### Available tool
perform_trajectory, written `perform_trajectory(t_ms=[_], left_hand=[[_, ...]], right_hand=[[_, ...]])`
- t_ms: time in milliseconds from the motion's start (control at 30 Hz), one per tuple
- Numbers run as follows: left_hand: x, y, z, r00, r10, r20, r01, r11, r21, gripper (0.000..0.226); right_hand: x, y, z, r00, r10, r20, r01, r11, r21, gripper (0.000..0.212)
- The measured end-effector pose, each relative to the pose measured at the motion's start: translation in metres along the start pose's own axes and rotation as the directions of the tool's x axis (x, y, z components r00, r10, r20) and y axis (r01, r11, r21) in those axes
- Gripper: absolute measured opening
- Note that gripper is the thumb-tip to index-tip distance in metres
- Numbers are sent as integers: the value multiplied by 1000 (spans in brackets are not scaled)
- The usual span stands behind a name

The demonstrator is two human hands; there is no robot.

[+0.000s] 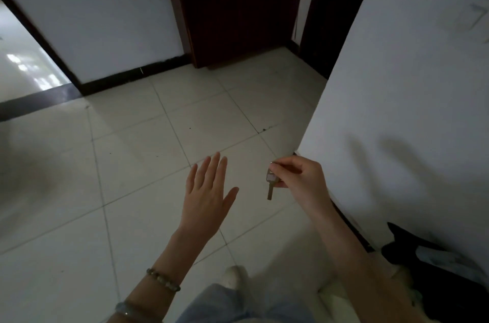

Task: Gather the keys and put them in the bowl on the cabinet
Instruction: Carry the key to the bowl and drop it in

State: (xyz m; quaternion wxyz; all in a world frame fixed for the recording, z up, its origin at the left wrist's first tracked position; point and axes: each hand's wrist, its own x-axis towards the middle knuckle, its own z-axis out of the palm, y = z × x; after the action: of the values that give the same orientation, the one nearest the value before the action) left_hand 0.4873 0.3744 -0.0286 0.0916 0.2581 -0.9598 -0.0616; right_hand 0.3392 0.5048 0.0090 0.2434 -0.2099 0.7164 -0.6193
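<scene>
Above floor tiles, right hand (299, 177) pinches one key (270, 186); left hand (207, 195) spread, empty.

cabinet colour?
Dark reddish-brown wood cabinet, with two pale door handles; head view, though dim.

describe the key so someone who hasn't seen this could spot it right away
Start at the white wall on the right and follow its near corner down to the right hand beside it. Pinched in that hand, the key hangs blade down over the tiled floor; it is the only small metal thing there.
</scene>
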Motion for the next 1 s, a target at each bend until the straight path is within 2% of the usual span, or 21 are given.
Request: perform_trajectory(t_ms=[267,367,533,733,1000], left_hand=[[83,-40,12,1000,16,11,-16,1000,-27,65],[126,-53,18,1000,22,8,-21,1000,-22,65],[223,-75,30,1000,10,0,-10,1000,2,65],[351,-90,35,1000,19,8,-20,1000,2,64],[489,-121,43,999,-39,-27,39,999,-19,66]], right_hand=[[94,-15,29,999,-16,-29,15,999,-31,19],[140,-18,37,1000,-19,-18,18,1000,-23,13],[238,-26,49,1000,-9,-4,9,1000,-19,3],[368,-51,44,1000,5,-4,-5,1000,-2,6],[508,-69,48,999,37,20,-37,999,-6,13]])
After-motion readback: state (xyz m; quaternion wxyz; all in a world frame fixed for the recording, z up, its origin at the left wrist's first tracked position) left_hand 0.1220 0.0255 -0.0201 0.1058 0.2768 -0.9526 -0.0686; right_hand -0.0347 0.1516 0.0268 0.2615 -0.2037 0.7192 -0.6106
